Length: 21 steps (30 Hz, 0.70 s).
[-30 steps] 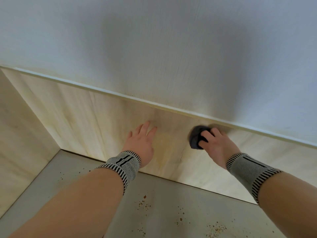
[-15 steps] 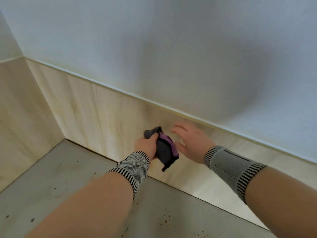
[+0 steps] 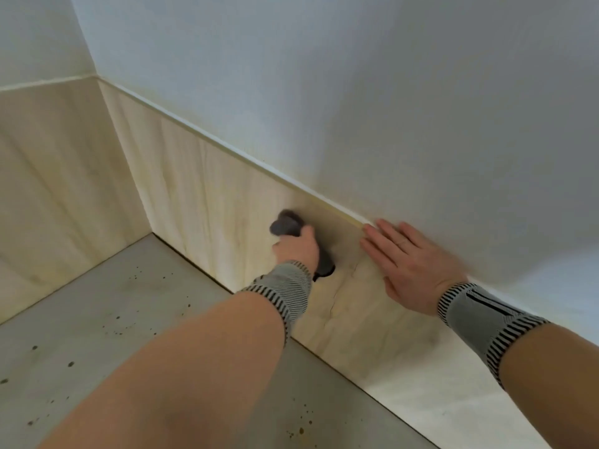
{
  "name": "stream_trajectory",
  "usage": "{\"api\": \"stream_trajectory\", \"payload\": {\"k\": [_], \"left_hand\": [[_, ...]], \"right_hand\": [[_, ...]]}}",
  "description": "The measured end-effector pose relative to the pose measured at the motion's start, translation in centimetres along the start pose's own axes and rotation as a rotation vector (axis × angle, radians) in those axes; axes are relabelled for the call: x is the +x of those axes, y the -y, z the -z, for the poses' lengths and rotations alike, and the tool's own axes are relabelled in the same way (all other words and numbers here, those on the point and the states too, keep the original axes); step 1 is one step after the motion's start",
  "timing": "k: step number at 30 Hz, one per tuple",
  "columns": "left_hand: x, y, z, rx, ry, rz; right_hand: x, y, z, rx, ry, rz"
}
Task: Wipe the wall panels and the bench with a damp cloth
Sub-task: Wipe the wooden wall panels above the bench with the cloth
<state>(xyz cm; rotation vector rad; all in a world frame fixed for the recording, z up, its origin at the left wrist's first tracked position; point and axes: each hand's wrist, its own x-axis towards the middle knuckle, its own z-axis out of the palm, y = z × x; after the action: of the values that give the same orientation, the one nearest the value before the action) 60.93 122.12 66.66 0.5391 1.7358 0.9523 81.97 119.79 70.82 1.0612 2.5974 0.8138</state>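
One dark cloth (image 3: pixel 285 226) in left hand (image 3: pixel 296 249) grip, against wood panel (image 3: pixel 207 189)

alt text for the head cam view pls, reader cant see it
A person's left hand presses a dark cloth against a pale wood wall panel, while the right hand rests flat beside it. A speckled grey bench lies below.
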Motion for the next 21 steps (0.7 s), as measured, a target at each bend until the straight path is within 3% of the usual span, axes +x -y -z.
{"api": "stream_trajectory", "payload": {"k": [4,7,9,11,14,16,19,21], "left_hand": [[-4.1,1.7,-3.1,0.17,-0.001,-0.299],[-6.0,4.0,-5.6,0.2,0.187,-0.42],[-5.8,4.1,-6.2,0.26,0.197,-0.472],[-4.3,3.2,-5.2,0.254,0.074,-0.479],[-0.8,0.5,-1.3,0.119,-0.161,-0.316],[1.5,-1.1,0.3,0.092,-0.225,-0.259],[0.8,-0.8,-0.4,0.299,-0.151,-0.351],[-1.4,1.8,-2.5,0.403,-0.015,-0.483]], "right_hand": [[0.0,0.1,-0.1,0.013,0.002,-0.011],[0.2,0.0,-0.2,-0.002,-0.02,-0.007],[0.2,0.0,-0.3,-0.011,-0.028,0.0],[0.2,0.0,-0.5,-0.011,-0.059,-0.005],[0.0,0.1,-0.8,-0.023,-0.079,-0.008],[-0.2,0.1,-1.0,-0.027,-0.09,0.002],[0.1,0.0,-1.0,-0.034,-0.097,0.007],[0.2,-0.1,-0.9,-0.053,-0.083,0.011]]}}
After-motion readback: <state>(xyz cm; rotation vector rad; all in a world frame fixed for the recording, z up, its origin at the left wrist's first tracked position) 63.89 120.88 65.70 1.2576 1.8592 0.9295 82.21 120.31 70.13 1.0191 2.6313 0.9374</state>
